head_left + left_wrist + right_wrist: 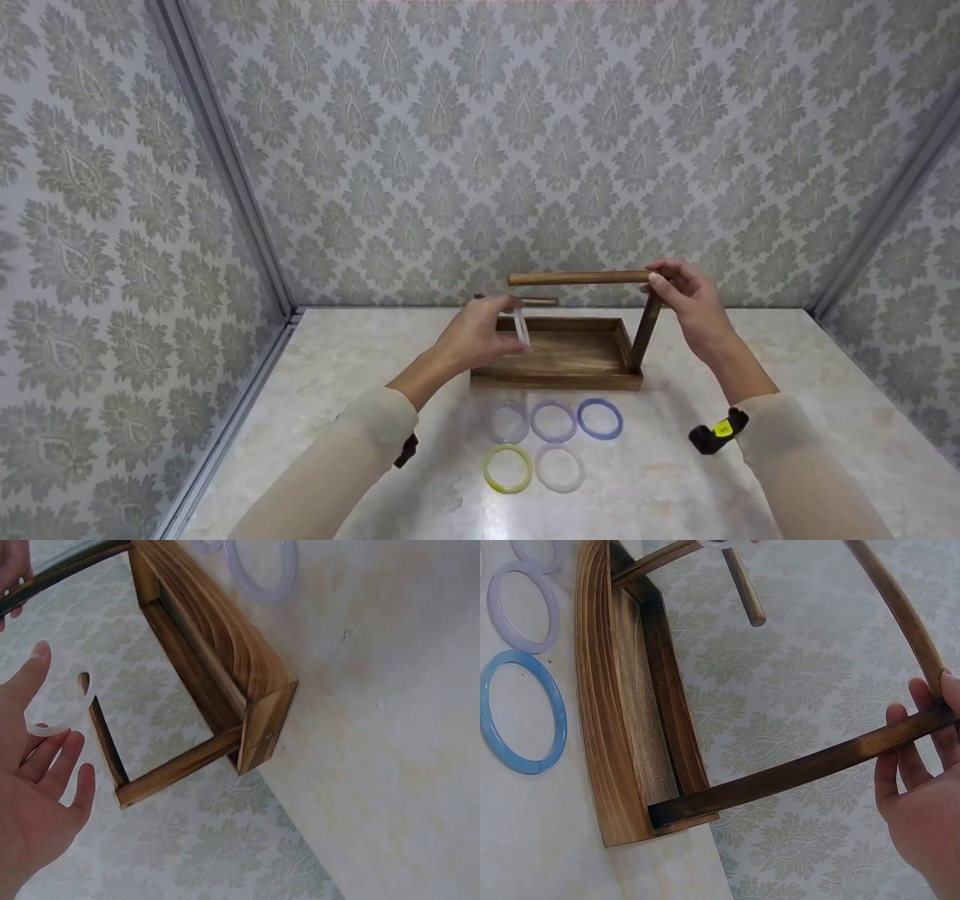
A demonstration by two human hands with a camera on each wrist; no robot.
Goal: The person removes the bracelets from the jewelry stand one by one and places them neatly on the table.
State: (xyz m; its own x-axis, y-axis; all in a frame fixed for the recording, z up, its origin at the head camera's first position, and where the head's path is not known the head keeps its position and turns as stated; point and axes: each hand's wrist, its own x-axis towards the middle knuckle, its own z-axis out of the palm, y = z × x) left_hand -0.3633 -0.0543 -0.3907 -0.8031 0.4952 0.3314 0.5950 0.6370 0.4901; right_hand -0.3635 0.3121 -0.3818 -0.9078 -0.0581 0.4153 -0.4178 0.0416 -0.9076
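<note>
My left hand [480, 330] pinches a white bangle [521, 327] between thumb and fingers, holding it upright near the tip of the shorter left rod [543, 301] of a brown wooden display stand [555, 382]. In the left wrist view the bangle [49, 731] overlaps that rod's tip; whether it encircles the rod I cannot tell. At the top of the stand's right post [646, 334], my right hand [690, 300] grips the corner where the long upper rod [577, 278] joins. In the right wrist view, fingers lie around this post [802, 765].
Several bangles lie flat in front of the stand: a blue one [600, 437], a lavender one [553, 439], a pale purple one, a yellow one [508, 490] and a clear whitish one [560, 490]. A patterned wall [480, 150] rises behind the marbled table [360, 352].
</note>
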